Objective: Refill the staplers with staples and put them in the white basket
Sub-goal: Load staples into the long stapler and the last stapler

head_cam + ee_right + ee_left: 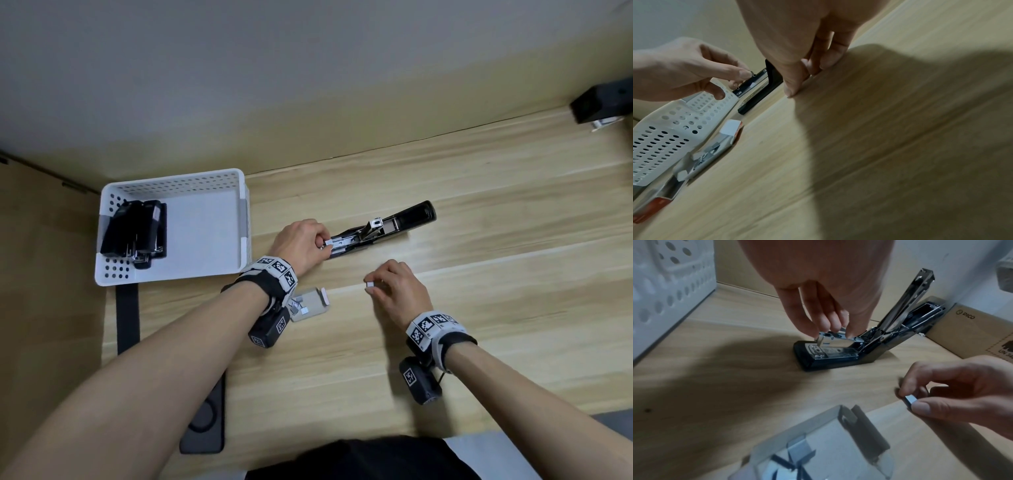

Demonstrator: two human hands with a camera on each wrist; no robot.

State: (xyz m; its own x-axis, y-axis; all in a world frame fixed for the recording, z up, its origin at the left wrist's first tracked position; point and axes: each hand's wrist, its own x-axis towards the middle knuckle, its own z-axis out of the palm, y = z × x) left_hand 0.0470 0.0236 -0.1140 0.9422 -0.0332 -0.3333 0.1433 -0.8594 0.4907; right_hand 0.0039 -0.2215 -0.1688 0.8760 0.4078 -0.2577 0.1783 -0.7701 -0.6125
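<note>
A black stapler [383, 228] lies on the wooden table with its top swung back and its metal magazine [836, 341] bared. My left hand [303, 245] pinches the front end of that magazine. My right hand [394, 289] hovers lower right of the stapler and pinches a small strip of staples [911, 399] between thumb and forefinger. An open staple box [308, 305] with loose strips lies below my left wrist. The white basket [205, 274] at the left holds several black staplers [137, 233].
A dark flat pad [205, 421] and a black strap [127, 318] lie at the table's left front edge. A black box-like object [603, 104] sits at the far right by the wall. A brown carton [978, 331] stands behind the stapler.
</note>
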